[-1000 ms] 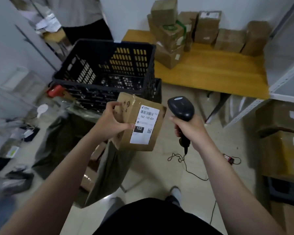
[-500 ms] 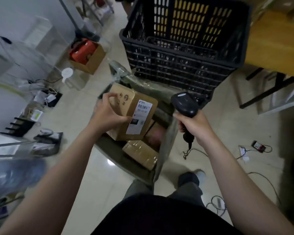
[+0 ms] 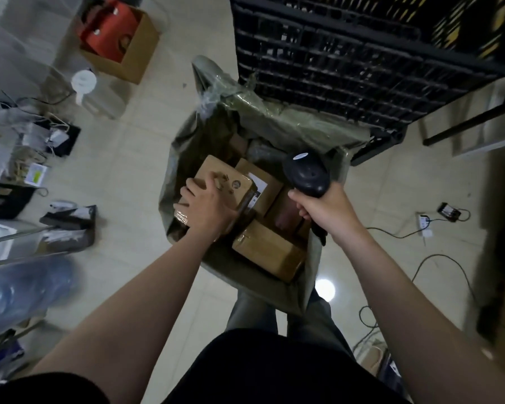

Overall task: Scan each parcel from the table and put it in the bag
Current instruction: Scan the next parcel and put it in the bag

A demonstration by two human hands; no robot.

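Reaching up from the lower left of the frame, the left hand [image 3: 209, 208] lies palm-down just left of centre. Its fingers are curled over the near edge of the parcel [image 3: 231, 179], which sits tilted inside the mouth of the green bag [image 3: 181, 147], its long side seemingly running upper right to lower left against other parcels [image 3: 270, 250]. Just right of centre, the right hand [image 3: 325, 212] grips the handle of the scanner [image 3: 306, 173] above the bag's right rim, so the release likely falls to the left hand alone.
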